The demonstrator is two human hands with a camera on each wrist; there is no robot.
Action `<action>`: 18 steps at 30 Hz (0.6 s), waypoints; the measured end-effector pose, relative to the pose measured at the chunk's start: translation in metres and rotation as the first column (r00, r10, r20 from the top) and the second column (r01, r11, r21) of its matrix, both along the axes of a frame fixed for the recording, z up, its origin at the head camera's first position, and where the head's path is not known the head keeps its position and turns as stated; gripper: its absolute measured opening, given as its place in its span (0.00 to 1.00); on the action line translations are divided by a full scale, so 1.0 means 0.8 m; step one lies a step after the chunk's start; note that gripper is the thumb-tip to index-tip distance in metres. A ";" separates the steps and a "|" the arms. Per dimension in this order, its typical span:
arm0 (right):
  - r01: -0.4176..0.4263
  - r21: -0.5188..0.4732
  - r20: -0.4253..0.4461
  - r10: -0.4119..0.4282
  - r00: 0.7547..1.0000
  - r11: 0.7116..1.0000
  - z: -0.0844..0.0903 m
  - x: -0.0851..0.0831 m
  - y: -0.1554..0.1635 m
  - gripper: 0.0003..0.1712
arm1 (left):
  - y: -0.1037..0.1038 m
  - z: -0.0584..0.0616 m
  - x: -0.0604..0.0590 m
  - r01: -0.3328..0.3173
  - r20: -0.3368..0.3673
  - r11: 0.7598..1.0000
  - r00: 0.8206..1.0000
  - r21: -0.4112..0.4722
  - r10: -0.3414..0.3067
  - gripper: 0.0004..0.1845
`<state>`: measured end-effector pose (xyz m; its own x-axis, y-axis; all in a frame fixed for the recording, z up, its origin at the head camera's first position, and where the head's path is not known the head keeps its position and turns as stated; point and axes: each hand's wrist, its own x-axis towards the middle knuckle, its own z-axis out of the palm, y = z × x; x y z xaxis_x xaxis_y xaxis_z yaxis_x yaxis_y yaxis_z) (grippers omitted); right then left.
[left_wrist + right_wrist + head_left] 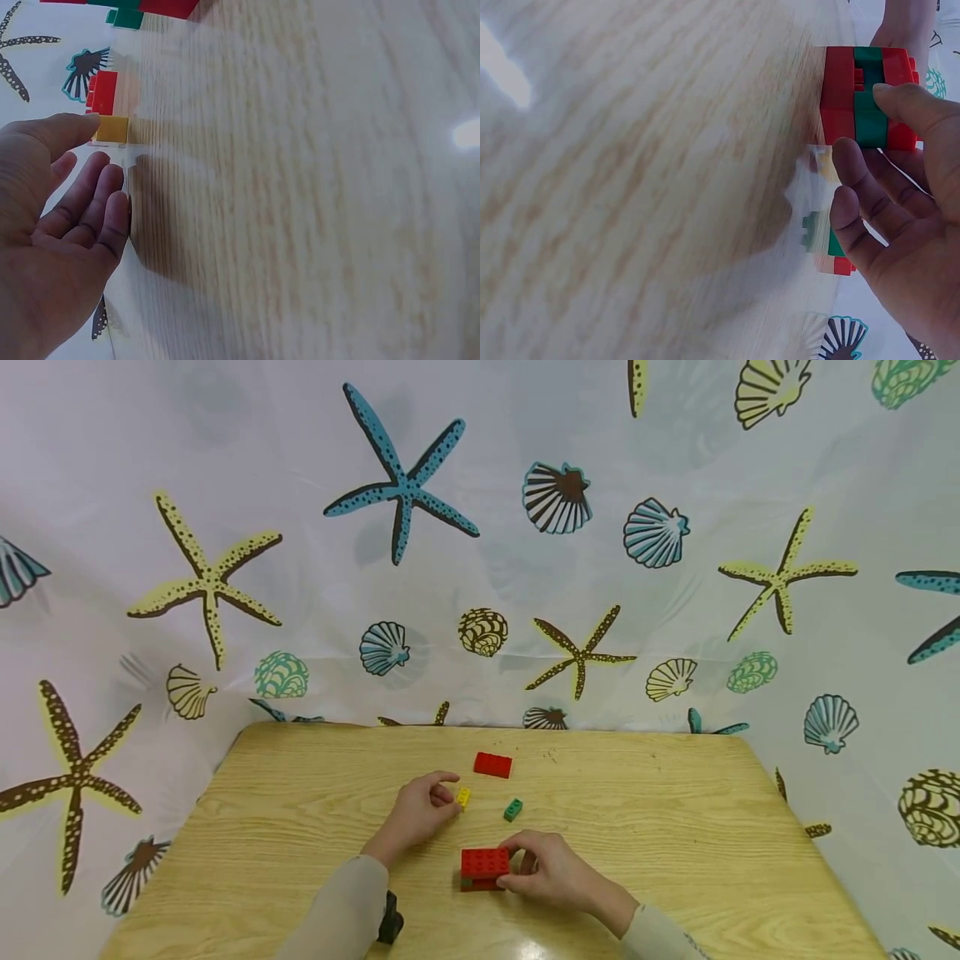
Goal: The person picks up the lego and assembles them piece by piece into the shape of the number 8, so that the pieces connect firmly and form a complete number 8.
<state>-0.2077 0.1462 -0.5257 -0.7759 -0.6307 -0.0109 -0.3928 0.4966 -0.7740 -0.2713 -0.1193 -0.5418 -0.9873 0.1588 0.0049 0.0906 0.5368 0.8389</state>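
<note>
A block stack [484, 864] of red bricks above and below a green layer [871, 118] stands on the wooden table. My right hand [551, 868] grips it at its right end; in the right wrist view the thumb lies against the green layer. Beside a small yellow brick [463, 798] is my left hand [422, 808], its fingers loosely bent. In the left wrist view the left thumb tip overlaps the edge of that yellow brick [112, 129]. A small green brick [513, 810] lies between the yellow brick and the stack, off to the right.
Farther back on the table [660, 802] lies a flat red brick [493, 765]. A black object [390, 920] sits by the left sleeve near the front. A white curtain [480, 577] printed with starfish and shells hangs behind the table and along its sides.
</note>
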 end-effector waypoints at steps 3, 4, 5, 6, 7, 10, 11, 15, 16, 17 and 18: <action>0.002 0.000 0.006 -0.002 1.000 1.000 0.001 0.000 0.000 0.22 | 0.000 0.002 0.000 -0.004 0.012 1.000 1.000 -0.007 0.004 0.25; 0.003 -0.001 0.010 -0.003 1.000 1.000 0.001 0.000 0.000 0.22 | 0.001 0.004 0.000 -0.002 0.012 1.000 1.000 -0.011 0.002 0.25; 0.003 -0.001 0.013 -0.003 1.000 1.000 0.001 0.000 0.000 0.22 | 0.001 0.005 0.000 -0.002 0.016 1.000 1.000 -0.013 0.002 0.26; 0.003 -0.002 0.015 -0.003 1.000 1.000 0.002 0.000 0.000 0.22 | 0.002 0.007 0.000 -0.002 0.016 1.000 1.000 -0.017 0.002 0.26; 0.003 -0.002 0.017 -0.003 1.000 1.000 0.002 0.000 0.000 0.21 | 0.003 0.008 0.000 -0.003 0.018 1.000 1.000 -0.022 0.004 0.26; 0.003 -0.005 0.021 -0.003 1.000 1.000 0.002 0.000 0.000 0.21 | 0.005 0.011 0.000 0.004 0.019 0.999 1.000 -0.033 -0.003 0.26; 0.004 -0.005 0.019 -0.004 1.000 1.000 0.002 0.000 0.000 0.21 | 0.006 0.012 0.000 0.003 0.024 0.999 1.000 -0.034 -0.002 0.26; 0.008 -0.001 0.015 -0.008 1.000 1.000 0.001 0.000 0.000 0.21 | 0.008 0.009 -0.002 0.011 0.022 0.999 1.000 -0.046 -0.010 0.26; 0.008 -0.001 0.015 -0.008 1.000 1.000 0.001 0.000 0.000 0.21 | 0.008 0.008 -0.002 0.014 0.021 0.999 1.000 -0.051 -0.013 0.25; 0.007 0.000 0.012 -0.007 1.000 1.000 0.001 0.000 0.000 0.20 | 0.009 0.007 -0.003 0.016 0.020 0.998 1.000 -0.056 -0.015 0.25; 0.007 0.000 0.012 -0.007 1.000 1.000 0.001 0.000 0.000 0.20 | 0.009 0.005 -0.004 0.020 0.019 0.998 1.000 -0.062 -0.019 0.25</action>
